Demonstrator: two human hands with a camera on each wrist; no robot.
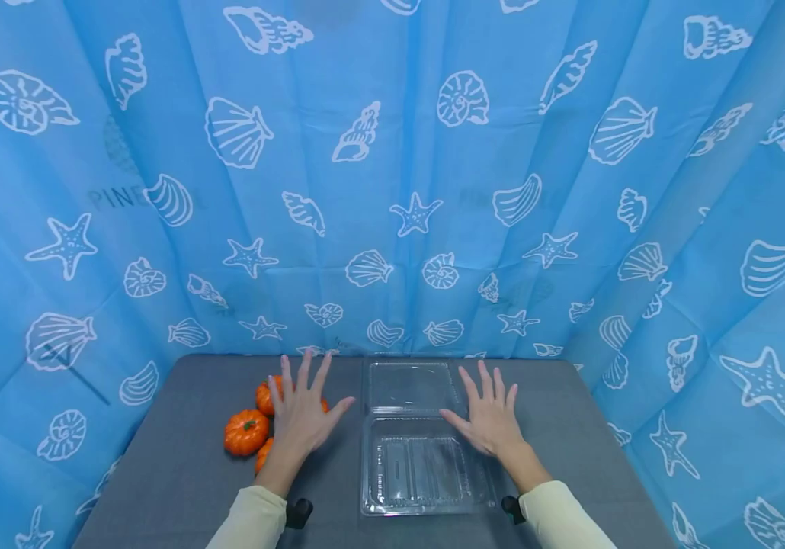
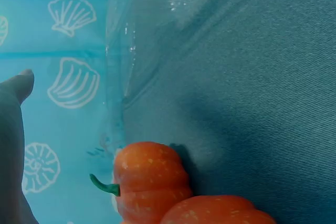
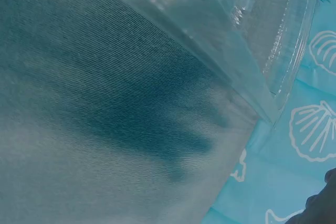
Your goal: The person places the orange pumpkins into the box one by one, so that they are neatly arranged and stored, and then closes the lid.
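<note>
My left hand [image 1: 302, 418] is spread wide above the grey table, its fingers straight and holding nothing. Several small orange pumpkins [image 1: 246, 432] with green stems lie beside and beneath it, partly hidden by the hand. In the left wrist view, one pumpkin [image 2: 151, 179] shows its curved stem, another next to it. My right hand [image 1: 492, 419], also spread with nothing in it, hovers by the right side of a clear plastic clamshell box [image 1: 373, 503]. The box stands open, its lid [image 1: 409, 385] folded back towards the curtain. Part of the box [image 3: 252, 77] shows in the right wrist view.
A grey cloth [image 1: 180, 457] covers the table. Behind and around it hangs a blue curtain [image 1: 392, 305] printed with white shells and starfish, close to the table's far edge. Black straps [image 1: 299, 513] sit at the wrists beside the pale sleeves [image 1: 251, 515].
</note>
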